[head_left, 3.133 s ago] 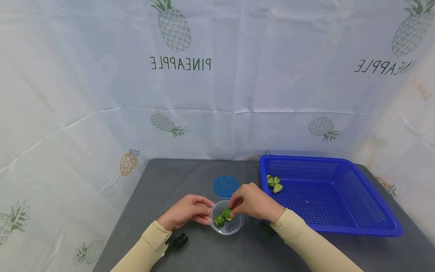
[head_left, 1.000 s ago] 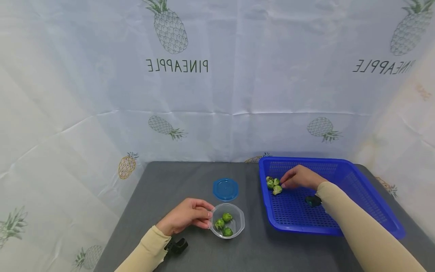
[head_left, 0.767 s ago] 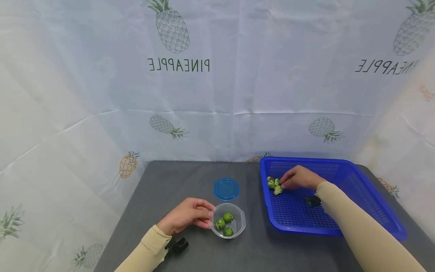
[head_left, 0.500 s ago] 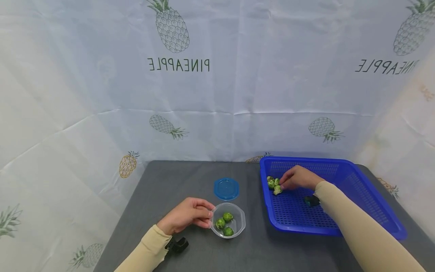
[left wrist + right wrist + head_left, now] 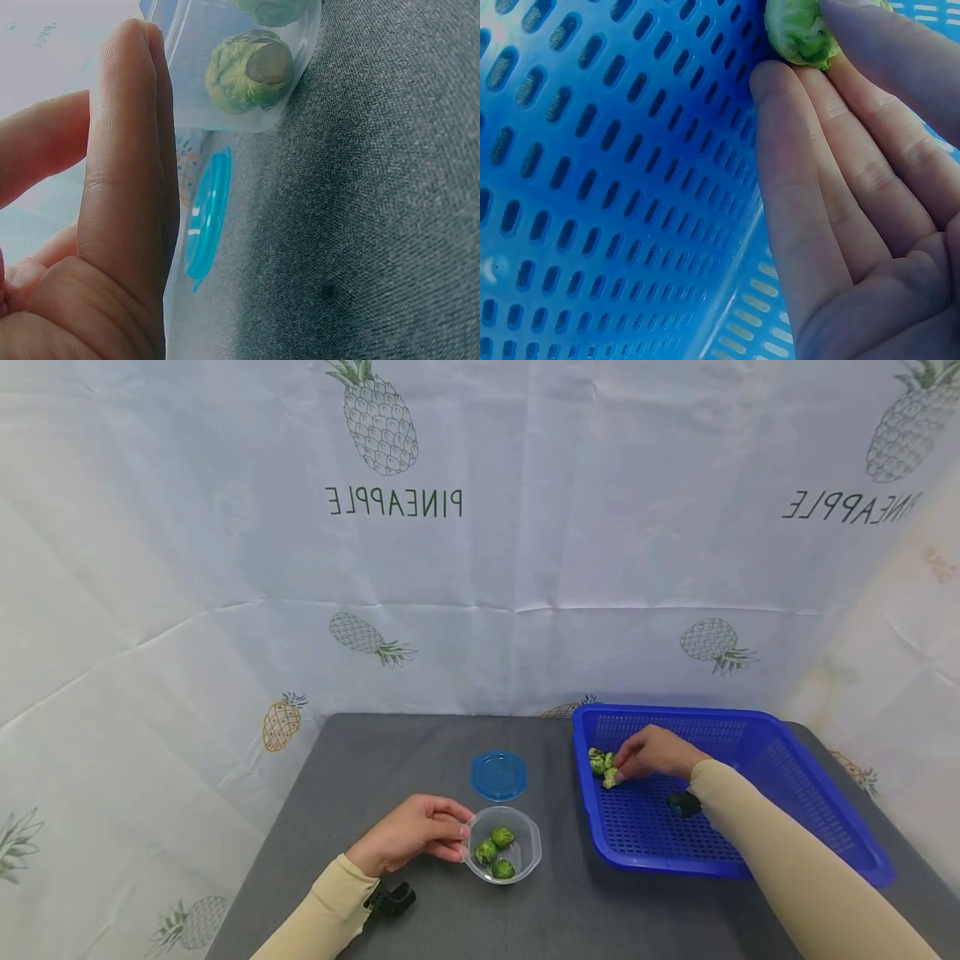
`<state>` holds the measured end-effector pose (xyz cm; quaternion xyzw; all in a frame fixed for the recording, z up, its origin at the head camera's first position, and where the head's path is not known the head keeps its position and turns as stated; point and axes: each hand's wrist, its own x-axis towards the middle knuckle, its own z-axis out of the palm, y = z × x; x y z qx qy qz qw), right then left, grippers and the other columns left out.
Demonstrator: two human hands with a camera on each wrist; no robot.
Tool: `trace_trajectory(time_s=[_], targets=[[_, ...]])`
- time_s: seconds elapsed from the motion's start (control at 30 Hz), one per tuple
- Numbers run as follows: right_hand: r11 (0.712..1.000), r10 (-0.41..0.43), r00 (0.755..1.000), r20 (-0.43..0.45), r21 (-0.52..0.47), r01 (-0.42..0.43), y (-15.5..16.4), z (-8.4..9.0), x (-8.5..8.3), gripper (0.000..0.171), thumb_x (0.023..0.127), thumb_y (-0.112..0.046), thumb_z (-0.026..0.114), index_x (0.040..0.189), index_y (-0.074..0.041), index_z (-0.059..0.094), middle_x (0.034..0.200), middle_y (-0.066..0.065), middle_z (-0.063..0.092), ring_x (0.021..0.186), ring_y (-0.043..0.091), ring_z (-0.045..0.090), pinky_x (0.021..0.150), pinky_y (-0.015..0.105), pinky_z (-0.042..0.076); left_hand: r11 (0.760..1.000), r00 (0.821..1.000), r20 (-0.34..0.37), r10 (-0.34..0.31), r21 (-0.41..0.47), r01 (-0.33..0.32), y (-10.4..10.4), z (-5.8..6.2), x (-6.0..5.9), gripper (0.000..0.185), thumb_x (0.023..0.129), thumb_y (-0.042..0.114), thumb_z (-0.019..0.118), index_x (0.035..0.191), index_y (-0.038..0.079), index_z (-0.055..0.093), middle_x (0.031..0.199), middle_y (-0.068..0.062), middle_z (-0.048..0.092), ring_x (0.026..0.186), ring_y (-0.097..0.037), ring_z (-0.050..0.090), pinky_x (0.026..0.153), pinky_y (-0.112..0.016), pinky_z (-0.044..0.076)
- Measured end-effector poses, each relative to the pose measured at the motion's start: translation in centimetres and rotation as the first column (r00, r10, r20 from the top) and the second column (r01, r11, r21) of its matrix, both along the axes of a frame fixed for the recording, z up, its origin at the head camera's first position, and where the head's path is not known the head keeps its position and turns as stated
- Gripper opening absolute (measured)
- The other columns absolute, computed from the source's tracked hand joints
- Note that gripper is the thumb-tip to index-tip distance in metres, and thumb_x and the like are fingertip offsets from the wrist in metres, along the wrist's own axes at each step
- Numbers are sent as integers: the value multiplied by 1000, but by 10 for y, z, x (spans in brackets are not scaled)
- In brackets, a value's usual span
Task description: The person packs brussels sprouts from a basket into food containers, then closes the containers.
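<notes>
A white backdrop printed with pineapples hangs behind a dark grey cloth-covered surface (image 5: pixel 420 752). The right hand (image 5: pixel 654 753) reaches into the far left corner of the blue perforated plastic basket (image 5: pixel 787 793), and the small cluster of green Brussels sprouts (image 5: pixel 600 765) lies just to its left, at the fingertips. In the right wrist view the fingers (image 5: pixel 810 195) are nearly straight and lie side by side, with the thumb opposite them across one pale green sprout (image 5: pixel 799 30); the sprout sits between fingertips and thumb and touches both, so the hand pinches it lightly rather than closing fully. Whether it is lifted off the basket floor cannot be told.

The left hand (image 5: pixel 408 839) is the nearer one to the clear round plastic tub (image 5: pixel 525 847), which stands well apart from the basket, to its left and closer to the person. Its fingers curl against the tub's left wall and steady it; the left wrist view shows a straight finger (image 5: pixel 139 150) beside the clear wall. Three sprouts lie in the tub. A round blue plastic lid (image 5: pixel 498 775) lies flat just behind the tub.
</notes>
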<state>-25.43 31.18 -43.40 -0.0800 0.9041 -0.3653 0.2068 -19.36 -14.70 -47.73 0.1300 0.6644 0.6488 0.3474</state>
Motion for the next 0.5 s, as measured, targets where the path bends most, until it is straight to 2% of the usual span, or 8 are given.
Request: trace_trajectory(time_s=[0.33,0.5], targets=[[1000,-2,1000,-20,17,2,5,0,-1,25,92,-23,88,109,-5,83,111,9,81,97,22,78,90,47,69,1000,1000,7,0,-2,0,0,0,0,39,104,11,71,137,-10,65,99,-7,79,87,-13,76,81,-29,70],[1000,-6,999,-36,0,6,10,11,7,28,93,-26,87,114,-6,83,116,11,81,102,27,79,94,51,68,1000,1000,1,-1,-4,1,0,0,-2,40,105,11,71,138,-11,64,99,-7,79,86,-12,76,81,-29,70]])
